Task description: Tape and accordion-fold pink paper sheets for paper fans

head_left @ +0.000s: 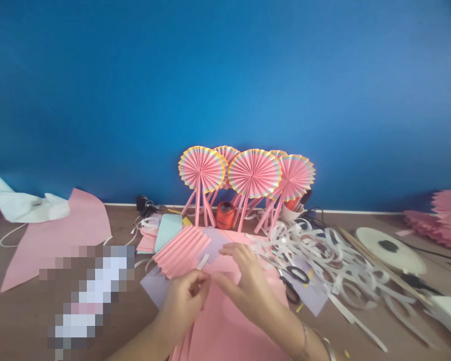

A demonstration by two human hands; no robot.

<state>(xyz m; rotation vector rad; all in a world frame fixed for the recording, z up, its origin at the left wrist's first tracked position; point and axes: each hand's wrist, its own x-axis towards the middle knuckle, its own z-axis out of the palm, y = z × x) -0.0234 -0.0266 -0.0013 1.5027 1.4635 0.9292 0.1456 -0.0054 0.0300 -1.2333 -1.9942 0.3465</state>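
My left hand (184, 298) is closed in a pinch on a small white paper strip (203, 261) that sticks up from its fingertips. My right hand (244, 283) lies beside it with fingers curled and pressed on the pink paper sheet (225, 326) spread under both hands. An accordion-folded pink paper (180, 249) lies just beyond the left hand. Several round pink pleated fans on pink sticks (252, 173) stand against the blue wall behind.
A heap of curled white paper strips (323, 255) and black-handled scissors (295, 278) lie right of my hands. A white tape roll (389, 245) sits farther right, a large pink sheet (60, 235) at left, an orange object (225, 214) beneath the fans.
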